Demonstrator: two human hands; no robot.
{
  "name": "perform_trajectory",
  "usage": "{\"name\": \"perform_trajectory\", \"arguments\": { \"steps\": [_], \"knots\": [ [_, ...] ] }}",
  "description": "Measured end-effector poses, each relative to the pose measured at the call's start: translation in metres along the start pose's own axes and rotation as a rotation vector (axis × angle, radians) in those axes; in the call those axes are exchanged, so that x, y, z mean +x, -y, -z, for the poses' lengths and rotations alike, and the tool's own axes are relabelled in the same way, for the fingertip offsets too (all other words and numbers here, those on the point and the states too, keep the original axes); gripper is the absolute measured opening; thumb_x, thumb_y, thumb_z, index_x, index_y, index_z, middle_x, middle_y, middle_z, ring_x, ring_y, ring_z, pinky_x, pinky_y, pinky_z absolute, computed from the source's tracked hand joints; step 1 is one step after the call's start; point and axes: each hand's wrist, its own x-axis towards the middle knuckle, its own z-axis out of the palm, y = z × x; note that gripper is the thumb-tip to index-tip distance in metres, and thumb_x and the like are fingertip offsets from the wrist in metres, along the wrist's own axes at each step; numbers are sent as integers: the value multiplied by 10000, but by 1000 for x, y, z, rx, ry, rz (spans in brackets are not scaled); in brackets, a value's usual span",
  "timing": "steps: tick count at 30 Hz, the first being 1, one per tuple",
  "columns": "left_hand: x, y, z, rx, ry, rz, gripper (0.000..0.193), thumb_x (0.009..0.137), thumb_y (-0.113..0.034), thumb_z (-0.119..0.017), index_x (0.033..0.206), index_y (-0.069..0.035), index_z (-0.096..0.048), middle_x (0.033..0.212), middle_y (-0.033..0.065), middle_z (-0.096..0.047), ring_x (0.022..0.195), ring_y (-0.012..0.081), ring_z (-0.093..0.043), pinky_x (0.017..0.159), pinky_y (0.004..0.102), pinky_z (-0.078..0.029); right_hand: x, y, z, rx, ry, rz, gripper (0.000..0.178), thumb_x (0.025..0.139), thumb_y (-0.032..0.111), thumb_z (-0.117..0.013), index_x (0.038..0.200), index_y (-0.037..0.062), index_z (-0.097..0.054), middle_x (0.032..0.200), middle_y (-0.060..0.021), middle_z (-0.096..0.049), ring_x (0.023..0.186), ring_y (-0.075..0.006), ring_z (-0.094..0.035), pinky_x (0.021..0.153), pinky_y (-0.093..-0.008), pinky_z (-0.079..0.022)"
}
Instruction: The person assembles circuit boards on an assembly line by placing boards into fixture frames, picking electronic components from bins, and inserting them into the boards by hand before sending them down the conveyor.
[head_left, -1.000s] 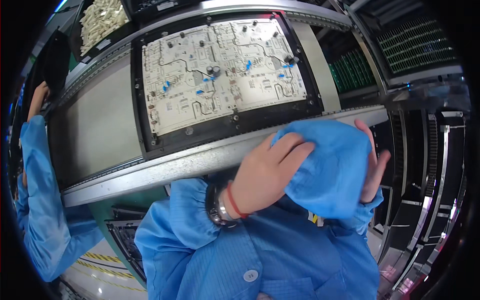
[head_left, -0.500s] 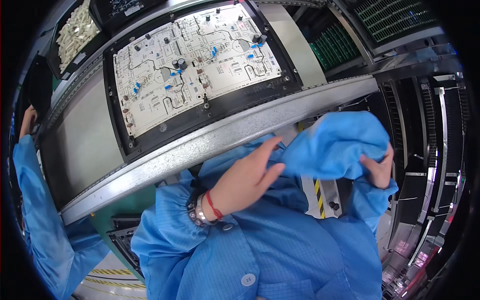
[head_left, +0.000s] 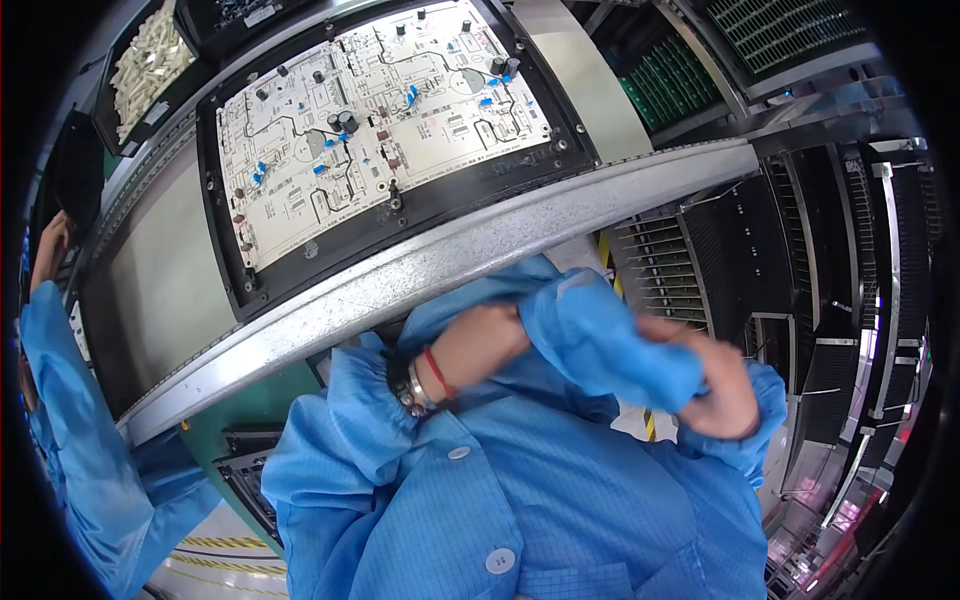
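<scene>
A piece of blue cloth [head_left: 605, 335], soft and puffed like a cap, hangs bunched between my two hands in front of my chest. Its exact kind is not plain. My left hand [head_left: 482, 345], with a red cord and bracelets at the wrist, is closed at the cloth's left edge, its fingertips hidden by the folds. On the other side my right hand [head_left: 722, 390] grips the cloth's right end, smeared by motion. Beyond the metal rail lies a white circuit board panel [head_left: 440, 155] with black and blue components, held in a black frame [head_left: 350, 255].
A metal rail [head_left: 430, 275] crosses in front of me. A bin of pale parts [head_left: 150, 70] stands at the far left. A co-worker's blue sleeve [head_left: 75, 400] reaches in at left. Racks with green boards [head_left: 670, 85] and dark slotted racks [head_left: 660, 265] stand right.
My left hand has gone from open fingers to closed at the cloth. My right hand has come down and left, and the cloth is squeezed narrower. The framed board has shifted slightly left in view.
</scene>
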Motion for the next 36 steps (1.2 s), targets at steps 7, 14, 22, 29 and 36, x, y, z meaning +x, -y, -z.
{"name": "perform_trajectory", "arguments": {
  "steps": [7, 14, 22, 29, 36],
  "knots": [
    [47, -10, 24, -299, -271, 11, 109, 805, -73, -556, 890, -40, -616, 832, 138, -612, 774, 336, -593, 672, 385, -479, 23, -1, -63, 49, 568, -106, 744, 735, -52, -538, 1395, 10, -200, 1397, -267, -289, 1206, -420, -423, 981, -389, -405],
    [58, -34, 35, 16, -306, -45, 150, 733, -82, -575, 874, -53, -618, 838, 91, -564, 771, 273, -599, 640, 349, -492, 25, -24, -107, -475, 23, -169, 745, 675, -46, -554, 1332, -122, -214, 1216, -319, -378, 1077, -464, -438, 958, -463, -368],
    [74, -58, 39, 98, -382, -211, 106, 701, -94, -559, 792, -51, -593, 785, 77, -528, 729, 254, -589, 598, 355, -483, 28, -33, -113, -289, -89, -246, 438, 718, 33, -526, 1113, -127, -427, 1116, -338, -436, 989, -451, -482, 854, -472, -426],
    [92, -63, 35, 173, -292, -291, 30, 736, -77, -550, 748, -54, -563, 788, 86, -529, 734, 267, -591, 595, 369, -485, 53, -61, -123, -195, 59, -192, 388, 723, 93, -568, 1079, -56, -531, 989, -263, -587, 962, -408, -552, 863, -437, -440],
    [63, -29, 19, 208, -335, -190, 59, 754, -89, -571, 808, -76, -592, 806, 72, -543, 778, 260, -595, 620, 358, -493, 35, -70, -112, -52, -185, -494, 562, 670, 202, -704, 1166, 4, -528, 1117, -218, -587, 1067, -364, -546, 880, -426, -453]
  ]
}}
